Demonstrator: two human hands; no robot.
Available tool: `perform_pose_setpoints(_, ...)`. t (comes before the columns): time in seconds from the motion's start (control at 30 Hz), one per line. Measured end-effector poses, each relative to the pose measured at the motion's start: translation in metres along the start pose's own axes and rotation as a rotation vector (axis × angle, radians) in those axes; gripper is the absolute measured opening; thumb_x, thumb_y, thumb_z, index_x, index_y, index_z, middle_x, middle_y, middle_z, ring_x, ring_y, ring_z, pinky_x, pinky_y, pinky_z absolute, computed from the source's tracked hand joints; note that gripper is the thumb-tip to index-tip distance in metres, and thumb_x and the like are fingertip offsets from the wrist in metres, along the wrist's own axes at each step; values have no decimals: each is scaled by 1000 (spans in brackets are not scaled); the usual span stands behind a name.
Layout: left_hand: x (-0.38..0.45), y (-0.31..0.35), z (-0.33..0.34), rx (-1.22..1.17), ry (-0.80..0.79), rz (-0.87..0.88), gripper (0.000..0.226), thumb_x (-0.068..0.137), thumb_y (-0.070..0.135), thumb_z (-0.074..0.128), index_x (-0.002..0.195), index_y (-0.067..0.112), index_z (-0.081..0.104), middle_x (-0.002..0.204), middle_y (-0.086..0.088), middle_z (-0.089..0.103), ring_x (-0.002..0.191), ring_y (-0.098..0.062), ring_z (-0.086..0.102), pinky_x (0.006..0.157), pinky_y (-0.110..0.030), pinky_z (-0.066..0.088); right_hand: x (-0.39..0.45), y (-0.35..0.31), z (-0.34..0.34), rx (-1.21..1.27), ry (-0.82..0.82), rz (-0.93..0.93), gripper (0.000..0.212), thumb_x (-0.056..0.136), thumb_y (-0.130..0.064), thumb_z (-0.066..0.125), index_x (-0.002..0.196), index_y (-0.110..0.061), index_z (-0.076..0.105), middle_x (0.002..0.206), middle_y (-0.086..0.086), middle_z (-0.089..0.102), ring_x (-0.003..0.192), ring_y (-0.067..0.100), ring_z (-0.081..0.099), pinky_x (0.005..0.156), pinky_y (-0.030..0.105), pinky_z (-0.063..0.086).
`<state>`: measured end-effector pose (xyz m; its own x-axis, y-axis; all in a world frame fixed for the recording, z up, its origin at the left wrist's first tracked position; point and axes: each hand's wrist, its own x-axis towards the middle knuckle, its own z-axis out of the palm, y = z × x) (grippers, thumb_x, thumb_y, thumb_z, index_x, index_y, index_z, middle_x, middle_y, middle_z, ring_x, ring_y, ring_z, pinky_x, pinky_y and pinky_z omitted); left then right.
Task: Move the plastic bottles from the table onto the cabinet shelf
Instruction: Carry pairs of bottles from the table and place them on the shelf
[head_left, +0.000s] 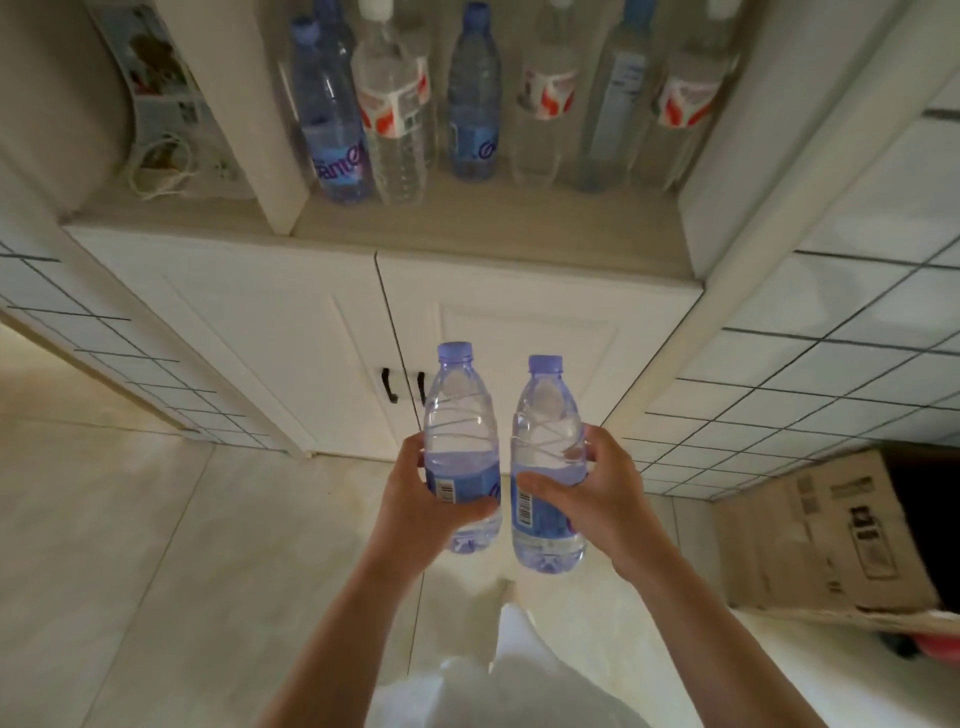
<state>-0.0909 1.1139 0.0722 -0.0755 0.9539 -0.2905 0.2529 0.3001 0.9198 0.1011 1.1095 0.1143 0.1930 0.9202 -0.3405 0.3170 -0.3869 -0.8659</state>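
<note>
Blue-tinted plastic under both sets of fingers. Left hand (415, 499): fingers wrapped around the label band of the left bottle (460, 447), thumb across the front near the barcode, clamped firmly. Right hand (597, 493): thumb on the label, remaining fingers curled around the far side of the right bottle (548, 462), also clamped.

Both bottles upright, blue caps on, held side by side at lower centre of the frame; bodies very close, whether touching cannot be told. Each looks mostly empty, pale blue base visible below the hands. Bare forearms run down to the bottom edge.

Behind the bottles, mid-frame: white cabinet doors (322, 332) with two dark handles (402, 385) just beside the left bottle's shoulder. Above, at top centre, the cabinet shelf (483, 215) carries a row of standing bottles (472, 98), some blue with blue caps, some clear with red-and-white labels.

Upper left: separate compartment with a coiled white cord (161, 166). Tiled wall (841, 332) at right; cardboard box (831, 530) on the floor at lower right. Table not in view
</note>
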Motion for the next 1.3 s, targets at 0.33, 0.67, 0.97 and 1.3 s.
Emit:
perform_pose_setpoints(0.33,87,73,28,2,100,92,78,50,18,95,115,28,52,100,17,66,82,14,63,57,-5,48,109,-67,-45,-84,-3,-186,69,58,-36,86,117,-25,54,105,-8,65,97,15,64,72,36,58)
perform_pose_setpoints(0.67,198,150,-7,-2,127,331,81,52,9,94,117,29,48,103,16,65,89,8,64,72,-14,54,193,-153,-28,10,148,-453,68,58,-25,89,113,-18,49,106,-8,65,97,12,65,77,25,55)
perform_pose_setpoints(0.97,264,169,-7,-39,163,491,82,55,5,91,117,31,43,107,22,58,96,14,58,81,-15,50,241,-174,1,-47,331,-585,79,61,-25,89,124,-5,45,118,11,56,108,24,58,88,34,53)
perform_pose_setpoints(1.3,270,146,0,-16,151,500,83,61,13,89,129,27,44,118,12,60,107,-1,61,82,-14,52,244,-145,11,-11,282,-559,89,64,-13,88,134,-10,33,129,9,48,118,22,54,92,34,53)
